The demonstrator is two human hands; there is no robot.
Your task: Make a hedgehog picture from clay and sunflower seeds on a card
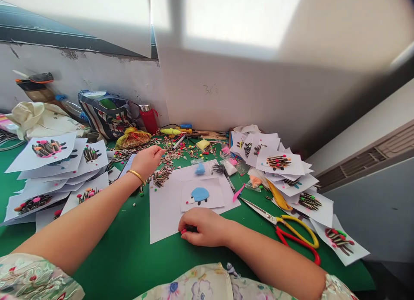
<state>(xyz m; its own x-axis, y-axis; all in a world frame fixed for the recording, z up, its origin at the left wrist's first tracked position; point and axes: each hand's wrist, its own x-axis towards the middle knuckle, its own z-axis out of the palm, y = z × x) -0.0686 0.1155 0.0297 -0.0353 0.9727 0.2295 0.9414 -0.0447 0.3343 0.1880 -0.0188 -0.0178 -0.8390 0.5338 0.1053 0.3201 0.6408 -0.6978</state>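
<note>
My left hand [147,162], wearing a gold bangle, reaches over the loose striped sunflower seeds [161,175] with its fingers curled in. What it pinches, if anything, is hidden. Close to the table's front, my right hand [203,226] is closed, palm turned inward. A bit of pink and something dark show between its fingers, too small to name. Just above it, a small white card [215,195] bears a blue clay hedgehog [199,195] with a white snout and dark feet. Under the card lies a larger white sheet [164,226].
Finished-looking hedgehog cards pile up at left [29,172] and right [304,183]. Scissors [284,226] with red and yellow handles lie right of the sheet, near a pink tool [238,193]. Behind stand a striped bag [106,114] and a red bottle [148,120].
</note>
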